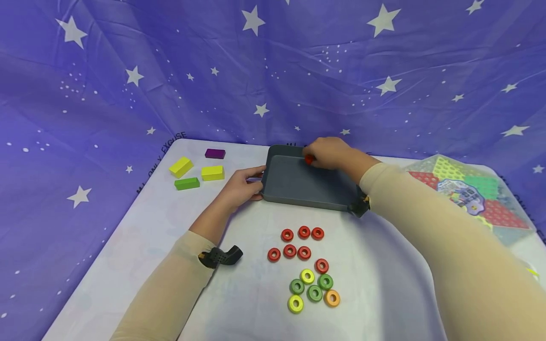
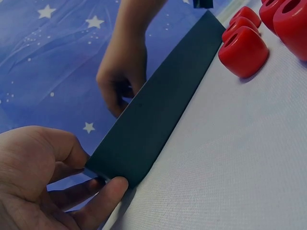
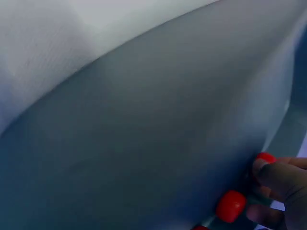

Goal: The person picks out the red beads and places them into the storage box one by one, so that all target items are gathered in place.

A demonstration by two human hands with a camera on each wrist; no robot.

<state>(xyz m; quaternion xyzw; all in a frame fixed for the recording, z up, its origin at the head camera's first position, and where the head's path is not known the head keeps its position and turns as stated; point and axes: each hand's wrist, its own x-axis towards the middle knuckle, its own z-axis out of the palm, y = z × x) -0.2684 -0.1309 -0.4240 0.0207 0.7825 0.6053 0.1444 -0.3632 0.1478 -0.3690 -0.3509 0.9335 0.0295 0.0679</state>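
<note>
matt grey tray (image 1: 298, 182); glossy red rings (image 1: 304, 232)

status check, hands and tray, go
Left hand grips the grey tray at its left edge. Right hand holds a red ring over the tray's far corner. Nothing blocking; other rings lie on the table, nearer the person.

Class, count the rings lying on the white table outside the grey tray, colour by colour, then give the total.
Red toy rings: 7
Green toy rings: 3
Yellow toy rings: 2
Orange toy ring: 1
Total: 13
</note>
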